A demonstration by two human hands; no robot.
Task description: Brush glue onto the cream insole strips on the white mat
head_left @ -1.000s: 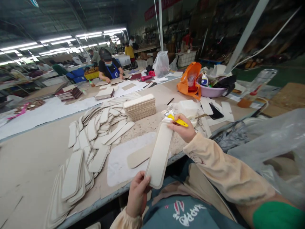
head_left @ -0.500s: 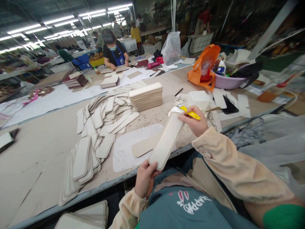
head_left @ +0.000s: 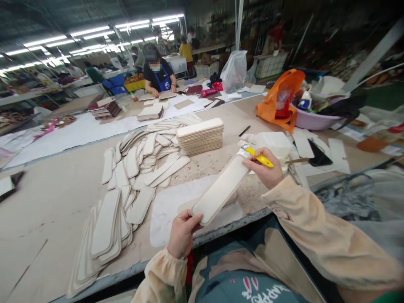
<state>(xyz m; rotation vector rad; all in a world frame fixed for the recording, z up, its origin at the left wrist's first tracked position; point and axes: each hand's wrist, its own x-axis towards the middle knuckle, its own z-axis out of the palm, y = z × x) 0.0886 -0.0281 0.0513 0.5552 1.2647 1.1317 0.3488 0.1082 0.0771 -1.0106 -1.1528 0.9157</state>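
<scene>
A long pale panel with rounded corners [head_left: 221, 189] is held tilted above the table edge. My left hand [head_left: 183, 232] pinches its lower left end between thumb and fingers. At the upper right end my right hand [head_left: 267, 170] grips the panel and also holds a yellow-handled brush [head_left: 260, 158], bristles pointing left. Beneath the panel a white sheet [head_left: 167, 202] lies on the table, with another panel partly hidden on it. A neat stack of panels [head_left: 200, 141] stands behind, and loose panels [head_left: 107, 223] spread out at the left.
A white container [head_left: 274, 143] sits beyond my right hand. Farther right are an orange bag [head_left: 279, 101] and a purple basin [head_left: 315, 120]. A dark pen-like tool [head_left: 244, 130] lies behind the container's left side. Across the table a person [head_left: 159, 75] handles flat pieces.
The view has shifted, so the table contents appear lower. My left hand and the panel's near end have moved left, and the panel lies at a flatter slant. Both hands keep their holds.
</scene>
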